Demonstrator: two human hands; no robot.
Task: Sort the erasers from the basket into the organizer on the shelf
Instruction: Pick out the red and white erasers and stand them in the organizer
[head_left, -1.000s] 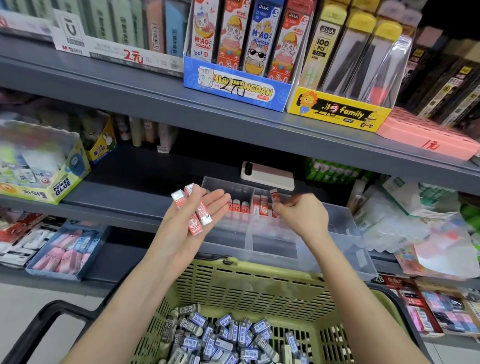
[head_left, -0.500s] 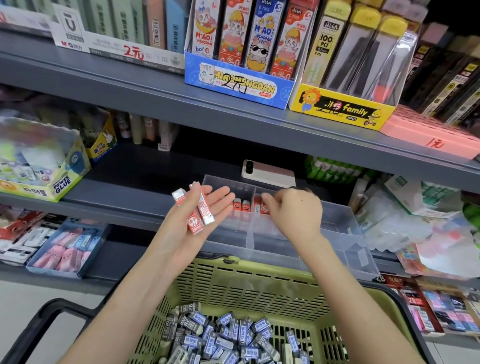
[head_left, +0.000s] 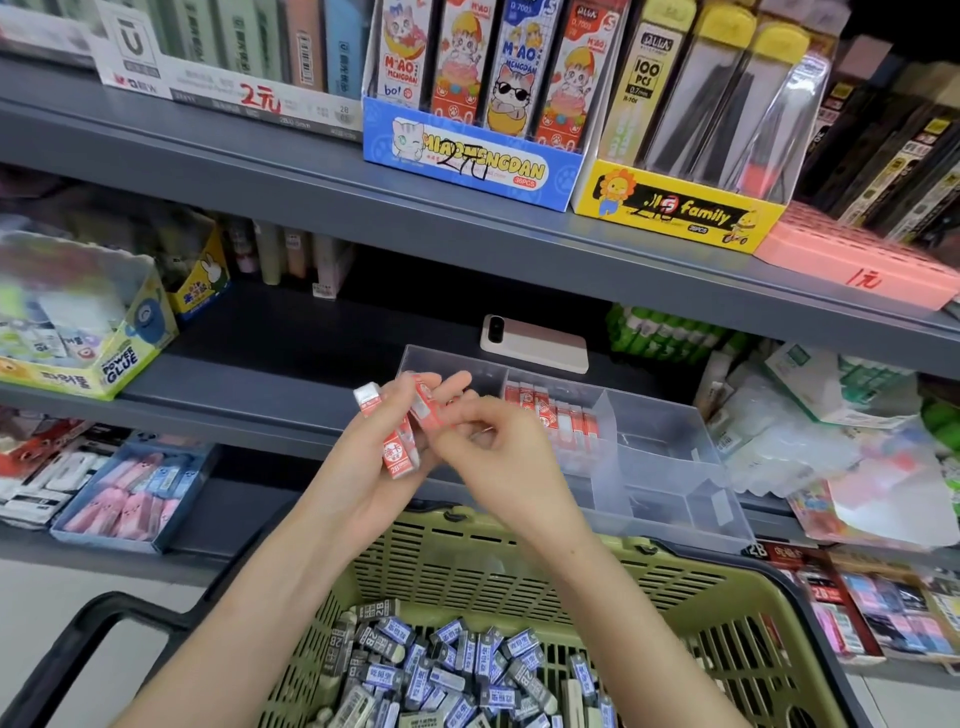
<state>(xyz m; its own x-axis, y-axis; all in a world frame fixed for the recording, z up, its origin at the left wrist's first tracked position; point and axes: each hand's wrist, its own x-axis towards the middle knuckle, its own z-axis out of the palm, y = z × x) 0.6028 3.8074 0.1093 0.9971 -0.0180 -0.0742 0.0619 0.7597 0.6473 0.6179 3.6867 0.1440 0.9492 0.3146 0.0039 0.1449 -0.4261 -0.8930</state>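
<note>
My left hand (head_left: 371, 467) holds two or three red-sleeved erasers (head_left: 399, 451) in its palm, in front of the clear plastic organizer (head_left: 670, 467) on the middle shelf. My right hand (head_left: 498, 447) has come over to the left hand and pinches one red eraser (head_left: 427, 410) at its fingertips. A row of red erasers (head_left: 553, 415) stands upright in the organizer's back middle compartment. Below, the green basket (head_left: 519, 566) holds several blue-and-grey sleeved erasers (head_left: 447, 670).
A pink phone (head_left: 535, 343) lies behind the organizer. The grey shelf above (head_left: 467, 223) carries pencil-lead boxes. A glue box (head_left: 78, 332) stands at left, a blue tray of pink erasers (head_left: 130, 493) lower left, bagged stationery (head_left: 831, 426) at right. The basket's black handle (head_left: 88, 639) juts left.
My right hand left the organizer's middle compartment and moved left to my left hand, where it now pinches an eraser. The left hand's fingers curled slightly around its erasers.
</note>
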